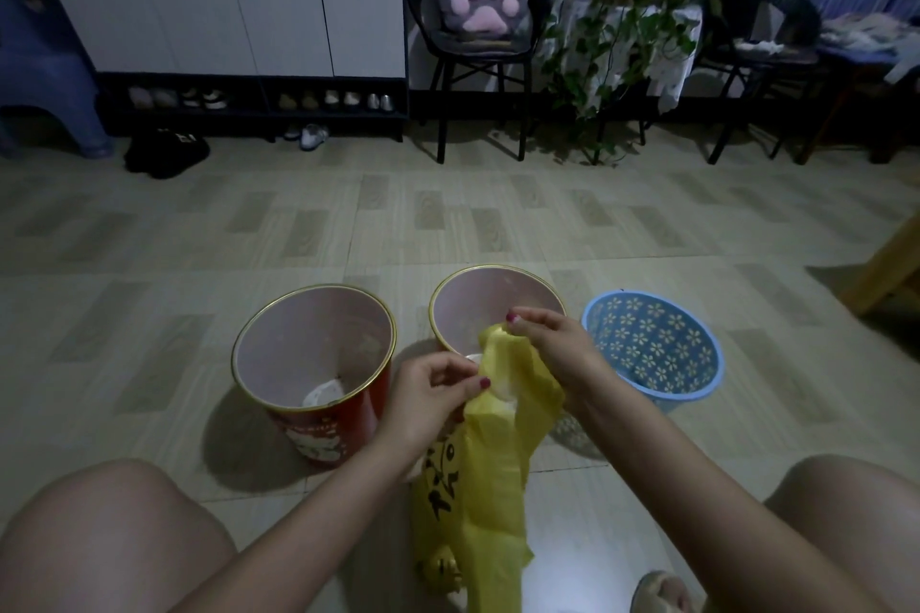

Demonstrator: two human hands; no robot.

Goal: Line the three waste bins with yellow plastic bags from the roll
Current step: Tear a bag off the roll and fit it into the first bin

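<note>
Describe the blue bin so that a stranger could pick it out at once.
On the tiled floor before the seated person stand three bins in a row. The blue bin is the one at the right end, beside the two red bins. Only it is a plastic basket with flower-shaped cutouts; the red bins have solid walls and gold rims.

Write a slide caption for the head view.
Both hands pull open a yellow bag before three unlined bins.

Open floor (pixel 448 224) at 12 o'clock, past three bins: red bin (pixel 318 363) 10 o'clock, middle bin (pixel 493 309) centre, blue basket (pixel 657 348) 2 o'clock. Narrow gaps between.
</note>
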